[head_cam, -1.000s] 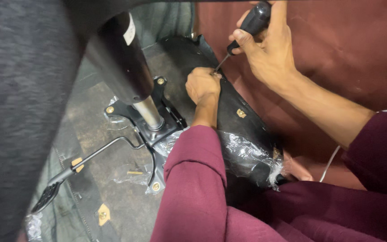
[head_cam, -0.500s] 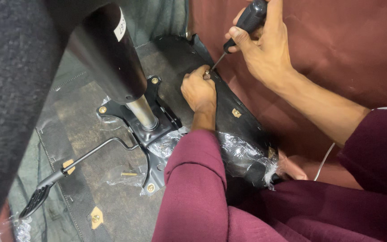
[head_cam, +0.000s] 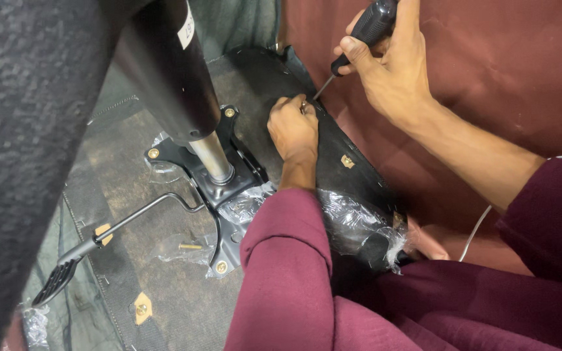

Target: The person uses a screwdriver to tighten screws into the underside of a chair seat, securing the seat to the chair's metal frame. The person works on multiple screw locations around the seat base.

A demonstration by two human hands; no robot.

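This looks like a furniture assembly workshop. An upturned office chair seat lies with its metal tilt mechanism, gas cylinder and lever exposed, plastic wrapping still clinging to the parts. A loose screw lies on the seat underside.

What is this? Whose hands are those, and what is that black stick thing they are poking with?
The camera sits on a person's head and looks down, so these are that person's own two hands. The right hand grips a screwdriver with a black handle; its thin metal tip points at a small screw spot on a black armrest piece. The left hand rests on that piece right beside the tip. Below lies an office chair turned upside down: the chair's underside, a black metal plate with brass bolts, a thick black column rising from it, and a lever. One loose screw lies near crinkly plastic wrap.
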